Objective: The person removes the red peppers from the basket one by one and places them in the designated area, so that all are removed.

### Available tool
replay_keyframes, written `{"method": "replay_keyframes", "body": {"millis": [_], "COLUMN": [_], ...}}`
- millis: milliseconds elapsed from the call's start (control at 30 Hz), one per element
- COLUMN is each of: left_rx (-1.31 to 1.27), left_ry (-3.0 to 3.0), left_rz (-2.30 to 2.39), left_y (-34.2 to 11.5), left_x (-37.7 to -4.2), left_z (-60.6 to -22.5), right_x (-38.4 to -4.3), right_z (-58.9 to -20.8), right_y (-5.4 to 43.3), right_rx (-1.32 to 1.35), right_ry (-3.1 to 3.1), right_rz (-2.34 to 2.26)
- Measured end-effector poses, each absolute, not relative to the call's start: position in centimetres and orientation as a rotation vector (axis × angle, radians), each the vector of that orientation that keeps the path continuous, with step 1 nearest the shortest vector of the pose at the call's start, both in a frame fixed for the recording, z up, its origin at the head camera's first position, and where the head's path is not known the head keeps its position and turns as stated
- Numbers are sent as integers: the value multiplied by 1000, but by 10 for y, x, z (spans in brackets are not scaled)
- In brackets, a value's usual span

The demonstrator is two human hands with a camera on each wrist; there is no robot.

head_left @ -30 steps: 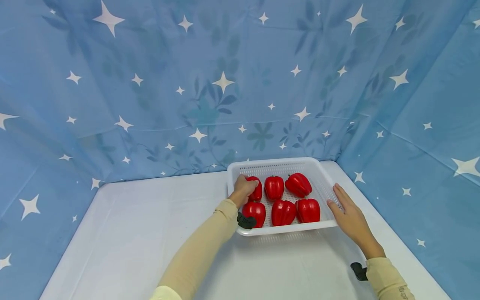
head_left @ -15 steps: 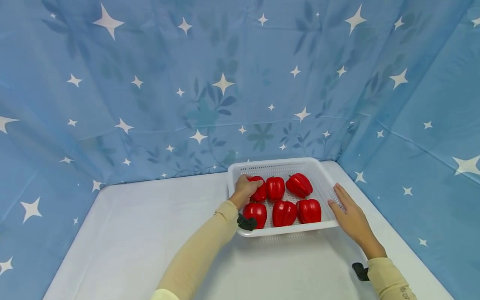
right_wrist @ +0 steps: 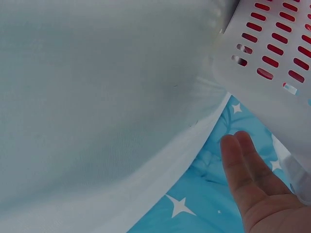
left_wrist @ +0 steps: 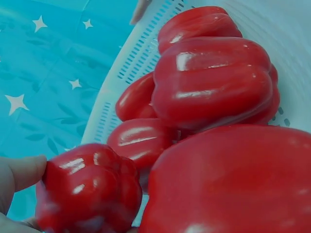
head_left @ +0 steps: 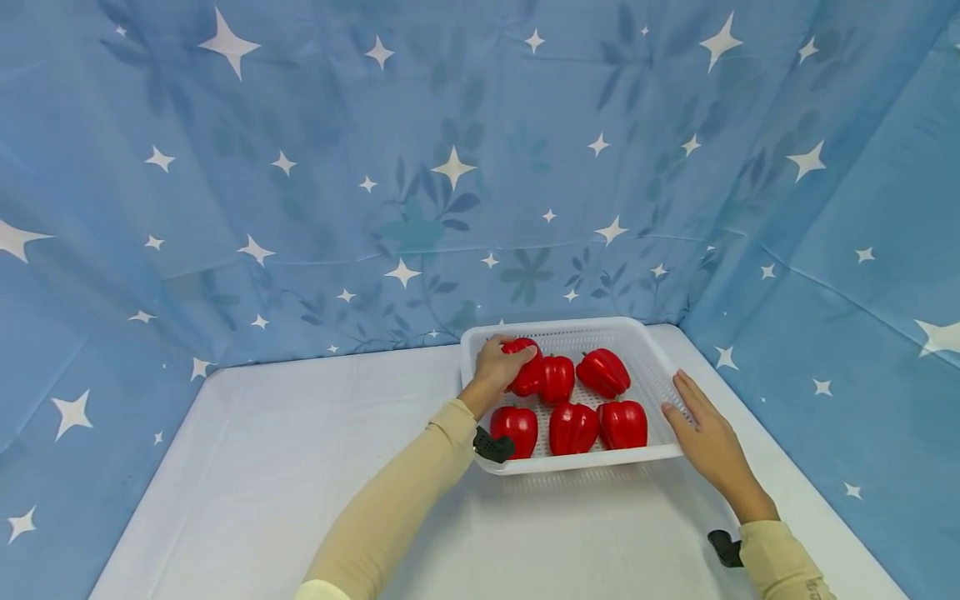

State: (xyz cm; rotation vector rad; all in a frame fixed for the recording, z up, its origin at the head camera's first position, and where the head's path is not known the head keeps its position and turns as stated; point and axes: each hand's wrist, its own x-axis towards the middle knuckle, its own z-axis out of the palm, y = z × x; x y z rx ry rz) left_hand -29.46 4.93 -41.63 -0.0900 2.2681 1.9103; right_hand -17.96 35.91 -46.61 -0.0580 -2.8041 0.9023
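My left hand (head_left: 495, 371) grips a glossy red bell pepper (head_left: 531, 377) at the back left of a white slotted basket (head_left: 555, 465). In the left wrist view the thumb presses one side of this held pepper (left_wrist: 90, 191); the other fingers are mostly hidden behind it. It overlaps a neighbouring bell pepper (head_left: 557, 383) in the head view. On the basket's right side is my right hand (head_left: 708, 442), fingers extended along the rim. The right wrist view shows those fingers (right_wrist: 238, 165) straight beside the slotted wall (right_wrist: 272, 43).
Other red bell peppers lie in the basket: one (head_left: 603, 372) at the back, and a front row of three, with one pepper (head_left: 573, 428) in its middle. The basket stands on a white-covered table (head_left: 300, 450). Blue star-patterned cloth (head_left: 337, 167) hangs behind and at both sides.
The left hand has drawn the gripped bell pepper to the right, then raised it slightly, so it now sits higher than its neighbour. The right hand stays at the basket's right side.
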Motion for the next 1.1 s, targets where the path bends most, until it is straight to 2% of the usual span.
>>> {"method": "replay_keyframes", "body": {"millis": [433,1100], "left_rx": [70,66], "left_ry": [2162,2163], "left_rz": [2000,2041], "left_y": [18,-41], "left_x": [-298,-304], "left_z": [-397,-391], "right_x": [-180,-182], "right_z": [-466,-469], "right_y": [359,359], "right_rx": [-52,-65], "right_ry": [-2795,-2793], "right_rz": [890,881]}}
